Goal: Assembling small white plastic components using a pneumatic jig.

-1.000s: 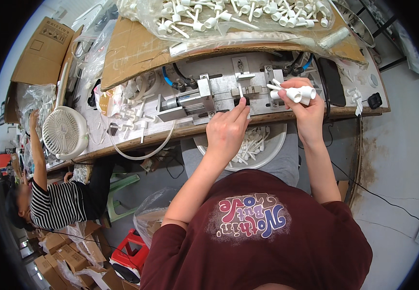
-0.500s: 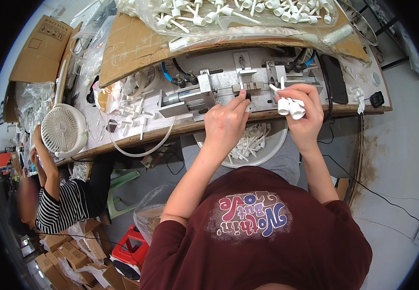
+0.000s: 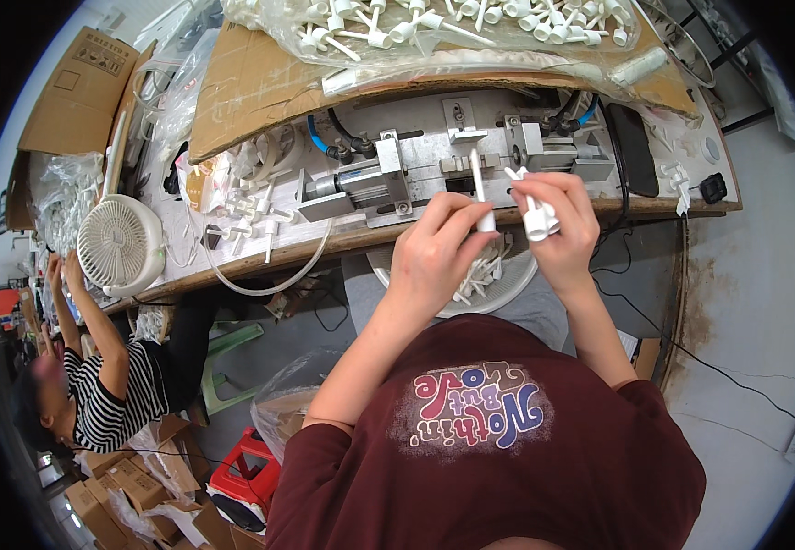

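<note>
My left hand [image 3: 436, 246] pinches the lower end of a white plastic stemmed piece [image 3: 478, 180] between thumb and fingers. Its long stem points up and away, in front of a metal clamping jig [image 3: 464, 165] on the bench edge. A little to the right, my right hand [image 3: 566, 229] is closed around a few white plastic pieces with round cup ends [image 3: 538, 223]; their exact number is hidden by the fingers. Below both hands, on my lap, sits a round white basket [image 3: 511, 298] holding many similar white pieces [image 3: 476, 278], partly covered by my left hand.
Pneumatic cylinders [image 3: 342, 191] flank the jig. Cardboard [image 3: 260, 87] behind it carries a plastic bag of white cupped pieces [image 3: 397, 32]. A white fan [image 3: 121, 246] and loose white parts [image 3: 255, 220] lie left, a black phone [image 3: 633, 151] right. Another person [image 3: 122, 385] works at far left.
My left hand has drawn back from the jig toward me and now shows a white stemmed piece in its fingers. My right hand has shifted slightly left and nearer. The other person's arms moved.
</note>
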